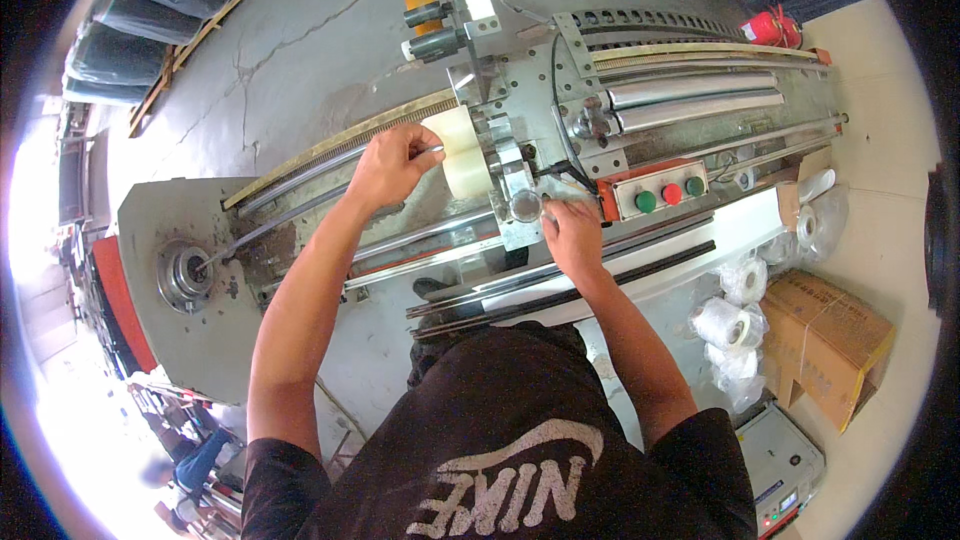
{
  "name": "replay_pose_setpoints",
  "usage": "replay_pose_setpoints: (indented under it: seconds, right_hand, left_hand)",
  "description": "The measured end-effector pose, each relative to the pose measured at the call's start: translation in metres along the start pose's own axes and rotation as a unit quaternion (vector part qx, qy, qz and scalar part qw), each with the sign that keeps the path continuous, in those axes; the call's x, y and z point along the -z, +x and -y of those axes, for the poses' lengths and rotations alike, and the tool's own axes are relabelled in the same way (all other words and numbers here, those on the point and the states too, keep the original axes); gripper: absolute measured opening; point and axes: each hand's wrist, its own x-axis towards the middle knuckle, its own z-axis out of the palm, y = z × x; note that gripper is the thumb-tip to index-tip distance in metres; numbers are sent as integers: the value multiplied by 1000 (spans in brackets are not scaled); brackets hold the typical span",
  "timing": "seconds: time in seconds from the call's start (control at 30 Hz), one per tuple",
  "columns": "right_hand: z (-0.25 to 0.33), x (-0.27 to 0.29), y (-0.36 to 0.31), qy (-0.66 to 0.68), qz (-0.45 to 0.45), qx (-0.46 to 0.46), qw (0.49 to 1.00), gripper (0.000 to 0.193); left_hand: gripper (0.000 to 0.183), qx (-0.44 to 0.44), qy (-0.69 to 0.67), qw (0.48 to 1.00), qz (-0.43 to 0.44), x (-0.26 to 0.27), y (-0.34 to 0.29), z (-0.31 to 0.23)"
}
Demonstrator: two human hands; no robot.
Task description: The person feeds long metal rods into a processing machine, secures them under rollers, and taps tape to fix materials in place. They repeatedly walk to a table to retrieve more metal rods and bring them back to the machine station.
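Observation:
My left hand [392,165] grips the left side of a white translucent roll [462,152] mounted on a thin steel shaft [290,218] of a long grey winding machine [680,110]. My right hand [572,232] rests with bent fingers on the metal carriage block [520,210] just right of the roll, beside a round knob. Whether it grips the knob I cannot tell. The shaft runs left to a bearing hub [183,275] in the grey end plate.
A control box with two green buttons and a red one [662,194] sits right of my right hand. Several white film rolls [735,325] and a cardboard box [825,340] lie at the right. Wrapped dark rolls on a pallet [150,10] stand far left.

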Motion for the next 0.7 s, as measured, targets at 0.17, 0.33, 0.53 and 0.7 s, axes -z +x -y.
replay_pose_setpoints:
  seconds: [0.17,0.33,0.53,0.7]
  right_hand:
    - [-14,-31,2,-134,-15,35,990,28]
    - [32,13,-17,-73,97,40,992,29]
    - [131,-17,33,603,239,-123,751,39]
    - [183,-81,85,758,112,-235,598,19]
  left_hand:
    - [21,-35,-48,998,-3,-7,-4,8]
    - [21,-22,-35,999,9,-9,-16,5]
    - [20,-38,0,999,20,-9,-27,-8]
    - [44,-63,-2,998,-23,5,-54,10]
